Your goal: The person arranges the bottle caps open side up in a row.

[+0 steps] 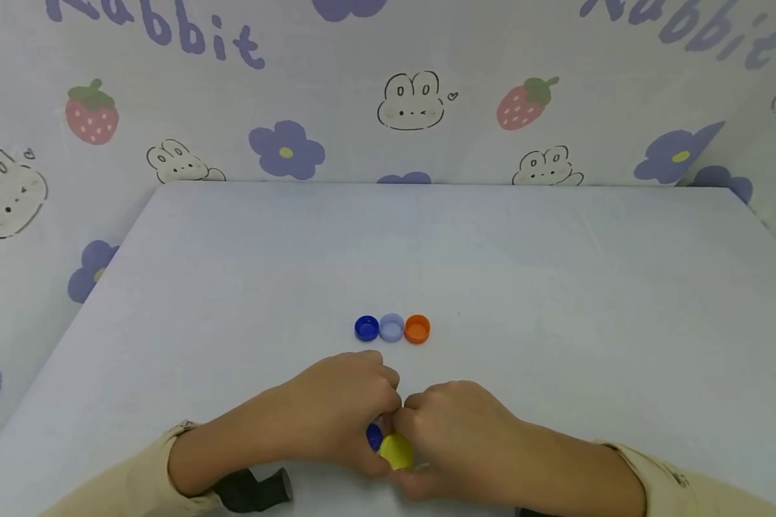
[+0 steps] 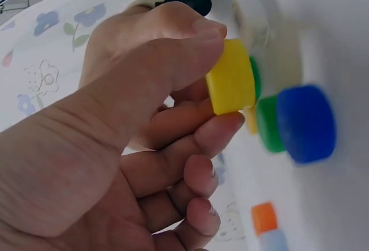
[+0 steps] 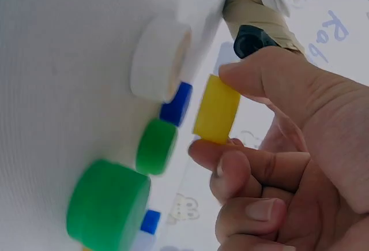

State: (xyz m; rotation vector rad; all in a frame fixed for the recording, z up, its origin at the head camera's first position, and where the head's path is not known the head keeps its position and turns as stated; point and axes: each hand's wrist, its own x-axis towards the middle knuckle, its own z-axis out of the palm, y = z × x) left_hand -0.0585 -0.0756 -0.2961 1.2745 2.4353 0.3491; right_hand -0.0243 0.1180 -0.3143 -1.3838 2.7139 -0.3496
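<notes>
Low over the near part of the table, a yellow bottle cap is between my two hands. My left hand pinches its edge with thumb and index finger; the left wrist view shows the yellow cap between those fingertips. From the other side my right hand pinches the same yellow cap, its lower fingers curled beneath. Partly covered by the left hand, a blue cap shows beside the yellow one.
Ahead of my hands, a dark blue cap, a light blue cap and an orange cap form a row. The right wrist view shows a white cap, a green cap and a bigger-looking green cap on the table.
</notes>
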